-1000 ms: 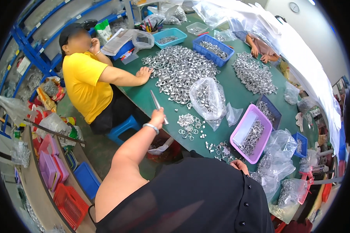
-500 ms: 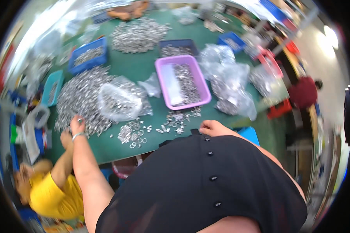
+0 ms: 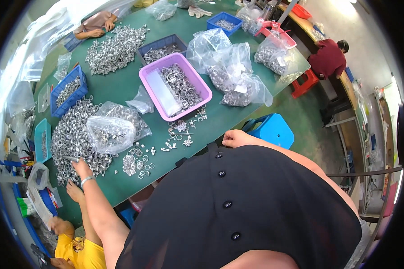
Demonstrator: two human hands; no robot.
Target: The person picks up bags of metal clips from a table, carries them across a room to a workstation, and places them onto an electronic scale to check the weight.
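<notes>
My left hand (image 3: 82, 169), a bracelet at its wrist, is over the near edge of a big heap of silver metal rings (image 3: 74, 139). Its fingers are closed on a slim grey metal piece (image 3: 71, 158), too small to name surely. By the table's near edge, my right hand (image 3: 234, 138) has its fingers curled, with nothing showing in them. Between my hands lie a small pile of shiny pieces (image 3: 129, 165), several loose rings (image 3: 144, 167) and small ornaments (image 3: 187, 142). A clear plastic bag of rings (image 3: 111, 133) lies against the heap.
On the green table (image 3: 121, 87) stand a pink-purple tub (image 3: 205, 89), a dark bin (image 3: 177, 39), blue baskets (image 3: 67, 107) and bagged rings (image 3: 240, 96). Close to my left hand is a co-worker's hand (image 3: 75, 191). A blue stool (image 3: 274, 130) stands at the right.
The whole view has turned, so table, tubs and heaps sit further left in it. My left hand stays at the heap and my right hand by the table edge, fingers still curled.
</notes>
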